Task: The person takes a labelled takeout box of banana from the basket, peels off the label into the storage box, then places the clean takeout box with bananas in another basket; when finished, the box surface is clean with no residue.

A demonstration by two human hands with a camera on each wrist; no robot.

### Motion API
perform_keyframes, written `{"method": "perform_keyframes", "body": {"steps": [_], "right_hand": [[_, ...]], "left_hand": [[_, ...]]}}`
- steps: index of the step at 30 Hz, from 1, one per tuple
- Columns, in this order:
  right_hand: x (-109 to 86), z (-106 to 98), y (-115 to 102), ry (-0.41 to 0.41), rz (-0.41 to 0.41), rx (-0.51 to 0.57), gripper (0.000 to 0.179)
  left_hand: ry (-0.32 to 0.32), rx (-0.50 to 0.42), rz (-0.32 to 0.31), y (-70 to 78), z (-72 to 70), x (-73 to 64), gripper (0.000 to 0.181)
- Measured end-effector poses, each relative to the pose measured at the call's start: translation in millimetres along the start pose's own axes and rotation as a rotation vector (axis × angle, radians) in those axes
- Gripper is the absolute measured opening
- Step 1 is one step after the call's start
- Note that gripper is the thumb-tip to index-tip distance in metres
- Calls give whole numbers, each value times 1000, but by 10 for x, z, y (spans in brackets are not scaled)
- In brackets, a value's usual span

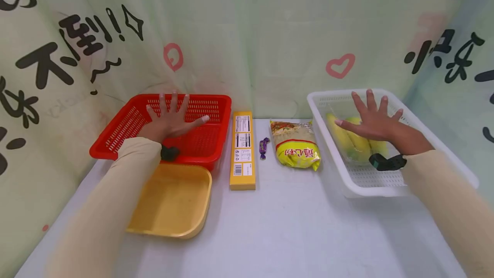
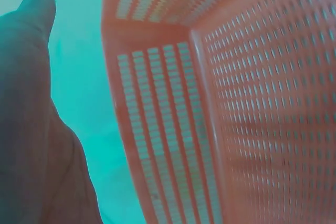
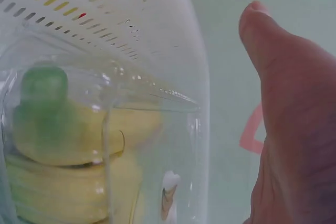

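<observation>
My left hand [image 1: 170, 119] spreads its fingers over the red perforated basket [image 1: 200, 140], holding nothing. Over the white basket [image 1: 351, 183] my right hand [image 1: 378, 121] is likewise spread, palm away from me, with nothing in it. Inside that basket lies a bunch of yellow bananas [image 1: 356, 143] in clear packaging; the right wrist view shows their green stem ends [image 3: 44, 85] through the plastic. The left wrist view has the red basket's slotted wall [image 2: 163, 119] beside the thumb [image 2: 31, 77].
A yellow tray [image 1: 173, 200] sits in front of the red basket. Between the baskets lie a long orange box [image 1: 243, 149], a small purple-wrapped candy [image 1: 263, 148] and a yellow food packet [image 1: 296, 145]. A printed curtain [image 1: 251, 46] hangs behind.
</observation>
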State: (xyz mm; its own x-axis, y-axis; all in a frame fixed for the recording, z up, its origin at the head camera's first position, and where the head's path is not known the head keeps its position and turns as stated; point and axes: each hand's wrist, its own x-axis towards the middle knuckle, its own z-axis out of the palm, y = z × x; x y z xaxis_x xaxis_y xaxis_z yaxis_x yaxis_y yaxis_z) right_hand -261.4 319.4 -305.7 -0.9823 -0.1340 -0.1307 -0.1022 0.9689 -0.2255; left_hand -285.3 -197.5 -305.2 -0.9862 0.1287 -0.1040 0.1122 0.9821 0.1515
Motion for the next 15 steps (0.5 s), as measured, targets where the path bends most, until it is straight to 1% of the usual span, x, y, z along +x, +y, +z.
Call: {"method": "perform_keyframes", "body": {"steps": [5, 10, 12, 15], "right_hand": [[-40, -48, 65, 43, -43, 43, 110], [-86, -41, 179, 51, -50, 107, 112], [-111, -32, 231, 46, -50, 134, 111], [-143, -22, 313, 45, -61, 171, 108]], "left_hand": [[9, -62, 52, 172, 32, 57, 102], [14, -133, 83, 390, 91, 110, 101], [11, -139, 89, 494, 117, 129, 101], [-12, -133, 83, 666, 156, 145, 100]]}}
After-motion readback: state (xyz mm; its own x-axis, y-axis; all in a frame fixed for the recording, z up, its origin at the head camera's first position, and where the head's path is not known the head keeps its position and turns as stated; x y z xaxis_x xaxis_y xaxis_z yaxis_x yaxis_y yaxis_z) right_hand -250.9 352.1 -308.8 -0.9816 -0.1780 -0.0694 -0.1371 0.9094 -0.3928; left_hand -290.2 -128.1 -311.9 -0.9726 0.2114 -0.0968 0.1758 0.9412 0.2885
